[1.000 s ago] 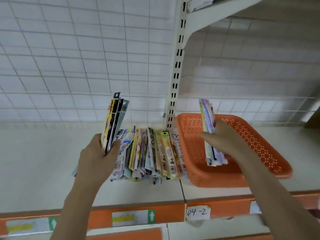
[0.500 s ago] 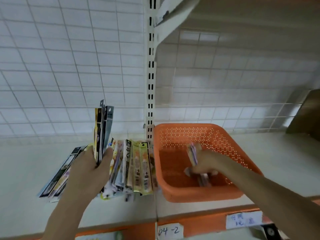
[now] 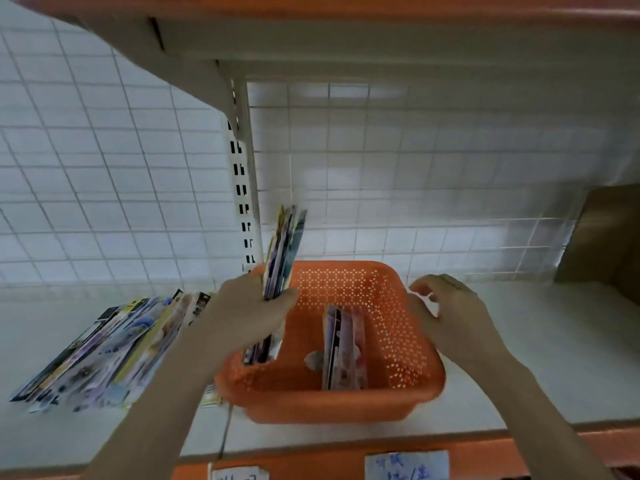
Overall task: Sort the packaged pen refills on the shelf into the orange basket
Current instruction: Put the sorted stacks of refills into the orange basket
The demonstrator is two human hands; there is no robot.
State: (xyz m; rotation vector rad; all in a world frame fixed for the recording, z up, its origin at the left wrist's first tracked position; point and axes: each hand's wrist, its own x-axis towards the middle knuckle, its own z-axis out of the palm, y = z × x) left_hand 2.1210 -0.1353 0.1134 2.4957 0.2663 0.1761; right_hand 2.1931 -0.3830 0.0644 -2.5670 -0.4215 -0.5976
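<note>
The orange basket (image 3: 408, 341) stands on the white shelf, and a small bundle of packaged refills (image 3: 343, 351) lies inside it. My left hand (image 3: 249, 313) grips an upright bundle of refill packs (image 3: 282, 251) over the basket's left side. Above the basket's right rim my right hand (image 3: 450, 313) hovers with loosely curled fingers and holds nothing. A row of several more refill packs (image 3: 104, 351) lies tipped over on the shelf to the left.
A slotted white upright (image 3: 242, 188) rises behind the basket's left corner. The shelf above (image 3: 311, 29) hangs low overhead. A brown cardboard box (image 3: 602, 237) stands at the far right. Paper labels (image 3: 405, 465) sit on the orange shelf edge.
My right hand let go of its bundle in the basket and rose to the right rim. My left hand carried its bundle right, over the basket. The row on the shelf fell leftwards.
</note>
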